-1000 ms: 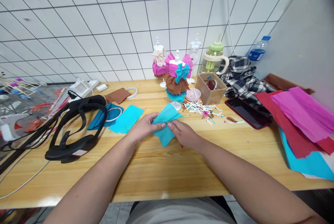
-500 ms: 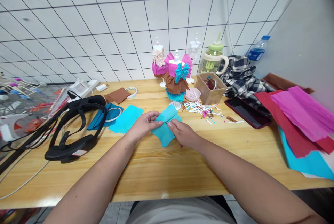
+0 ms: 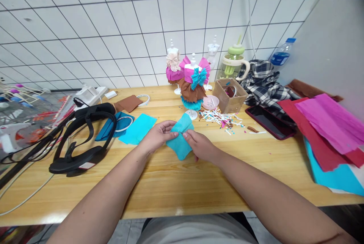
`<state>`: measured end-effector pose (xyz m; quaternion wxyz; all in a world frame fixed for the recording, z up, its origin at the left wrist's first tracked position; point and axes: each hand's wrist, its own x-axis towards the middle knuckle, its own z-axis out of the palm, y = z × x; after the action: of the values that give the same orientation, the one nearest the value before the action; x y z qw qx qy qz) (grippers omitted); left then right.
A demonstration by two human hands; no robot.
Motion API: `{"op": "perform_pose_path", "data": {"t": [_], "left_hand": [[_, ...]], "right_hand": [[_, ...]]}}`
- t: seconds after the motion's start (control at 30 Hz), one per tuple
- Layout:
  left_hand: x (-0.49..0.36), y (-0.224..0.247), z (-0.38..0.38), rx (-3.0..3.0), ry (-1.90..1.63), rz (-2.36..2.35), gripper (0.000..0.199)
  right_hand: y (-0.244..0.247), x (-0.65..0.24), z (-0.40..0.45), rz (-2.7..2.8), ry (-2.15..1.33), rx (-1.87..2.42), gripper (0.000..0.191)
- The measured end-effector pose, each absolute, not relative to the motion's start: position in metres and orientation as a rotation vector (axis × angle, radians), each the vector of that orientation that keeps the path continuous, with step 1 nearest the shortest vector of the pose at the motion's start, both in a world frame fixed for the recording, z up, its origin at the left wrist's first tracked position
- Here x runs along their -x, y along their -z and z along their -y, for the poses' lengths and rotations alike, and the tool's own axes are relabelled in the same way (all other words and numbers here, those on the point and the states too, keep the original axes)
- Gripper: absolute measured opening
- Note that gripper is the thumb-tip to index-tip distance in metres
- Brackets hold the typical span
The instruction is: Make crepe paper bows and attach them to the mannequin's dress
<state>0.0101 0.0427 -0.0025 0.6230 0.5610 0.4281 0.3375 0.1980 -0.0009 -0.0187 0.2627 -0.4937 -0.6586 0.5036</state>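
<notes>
Between my two hands, above the wooden table (image 3: 170, 191), is a piece of turquoise crepe paper (image 3: 182, 149), gathered along its middle. My left hand (image 3: 159, 136) pinches its left side between thumb and fingers. On the right side, my right hand (image 3: 200, 145) is closed on it with thumb and forefinger. Just behind the paper stands a small mannequin (image 3: 192, 75) dressed in pink, brown and turquoise crepe paper with a turquoise bow. To the left of my left hand lies a flat turquoise paper sheet (image 3: 138, 129).
Paper sticks and scraps (image 3: 218, 118) lie beside a cardboard box (image 3: 231, 96) and a pink dish (image 3: 211, 102). A phone (image 3: 269, 122) and pink crepe sheets (image 3: 331, 122) are at right. A black headset (image 3: 82, 156), tape roll (image 3: 124, 124) and glue gun (image 3: 13, 137) are at left.
The turquoise paper has drawn in narrower between my fingers, its right edge folding inward. Both hands keep nearly the same place.
</notes>
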Motion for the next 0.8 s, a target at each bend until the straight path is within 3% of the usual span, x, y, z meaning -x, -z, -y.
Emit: {"op": "perform_pose_path", "data": {"t": [0.8], "left_hand": [[-0.0107, 0.0065, -0.0425, -1.343, -0.653, -0.944, 0.050]], "right_hand": [[0.0191, -0.1966, 0.0013, 1.773, -1.394, 1.322, 0.034]]}}
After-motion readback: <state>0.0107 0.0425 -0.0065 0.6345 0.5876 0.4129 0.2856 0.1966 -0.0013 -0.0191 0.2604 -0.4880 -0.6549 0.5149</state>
